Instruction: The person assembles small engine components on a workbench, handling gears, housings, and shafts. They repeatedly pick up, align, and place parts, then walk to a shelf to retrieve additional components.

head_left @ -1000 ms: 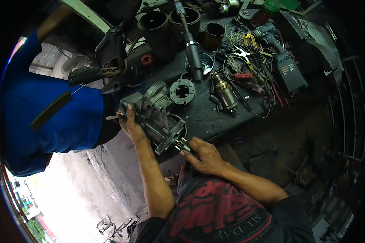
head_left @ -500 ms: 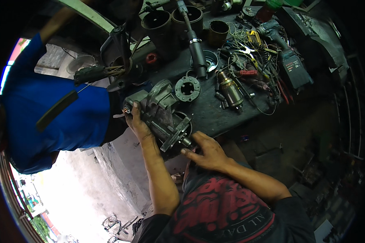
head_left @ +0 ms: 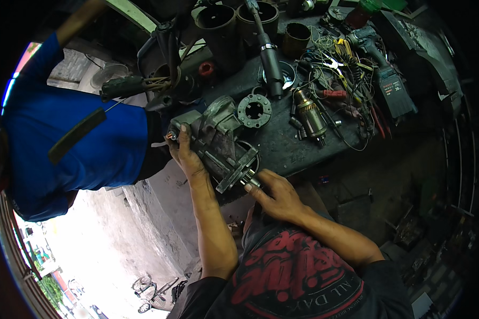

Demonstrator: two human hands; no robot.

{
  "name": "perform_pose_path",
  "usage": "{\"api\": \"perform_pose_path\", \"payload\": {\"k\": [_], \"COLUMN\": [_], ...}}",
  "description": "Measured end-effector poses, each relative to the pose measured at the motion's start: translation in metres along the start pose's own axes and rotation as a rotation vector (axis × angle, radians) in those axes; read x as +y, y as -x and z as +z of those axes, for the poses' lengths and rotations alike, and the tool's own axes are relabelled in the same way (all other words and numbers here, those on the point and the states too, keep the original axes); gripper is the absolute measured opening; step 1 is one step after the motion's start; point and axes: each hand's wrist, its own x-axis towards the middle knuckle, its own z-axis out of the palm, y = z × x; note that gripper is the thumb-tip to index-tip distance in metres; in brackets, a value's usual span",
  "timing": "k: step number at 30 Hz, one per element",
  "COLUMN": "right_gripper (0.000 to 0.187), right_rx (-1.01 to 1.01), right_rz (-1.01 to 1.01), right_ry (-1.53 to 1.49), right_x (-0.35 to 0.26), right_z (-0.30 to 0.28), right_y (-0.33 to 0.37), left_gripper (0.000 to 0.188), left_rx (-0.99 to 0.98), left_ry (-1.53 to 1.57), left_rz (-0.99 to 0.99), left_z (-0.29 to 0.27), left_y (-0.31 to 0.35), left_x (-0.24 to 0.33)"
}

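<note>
Head view: the metal housing (head_left: 218,130) is over the near edge of the table (head_left: 282,151); whether it rests on the table cannot be determined. The left hand (head_left: 186,153) grips the left end of the housing, thumb on top, other fingers mostly hidden. The right hand (head_left: 278,198) pinches the gear shaft (head_left: 249,177) projecting from the near-right end of the housing. A round plate (head_left: 244,112) with a central hole lies just right of the housing. A copper-banded rotor (head_left: 313,118) lies farther right of the housing; a cordless drill (head_left: 391,91) lies well to its right. A person in a blue shirt (head_left: 104,146) stands left of the housing.
</note>
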Motion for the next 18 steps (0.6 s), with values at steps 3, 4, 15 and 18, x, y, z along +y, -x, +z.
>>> {"api": "perform_pose_path", "payload": {"k": [3, 4, 15, 18], "right_gripper": [0.033, 0.032, 0.032, 0.033], "right_rx": [0.035, 0.05, 0.069, 0.069], "right_rz": [-0.046, -0.075, -0.098, -0.113], "right_ry": [0.014, 0.014, 0.092, 0.064], "right_x": [0.003, 0.005, 0.009, 0.009], "right_z": [0.001, 0.001, -0.003, -0.004], "right_y": [0.003, 0.004, 0.01, 0.011], "left_gripper": [0.039, 0.038, 0.035, 0.033], "left_rx": [0.023, 0.004, 0.02, -0.005], "left_ry": [-0.047, -0.042, -0.014, -0.032], "left_rz": [0.013, 0.022, 0.001, 0.058], "left_z": [-0.002, -0.003, -0.005, -0.006], "left_y": [-0.001, -0.001, -0.003, -0.005], "left_x": [-0.001, -0.001, -0.005, -0.006]}}
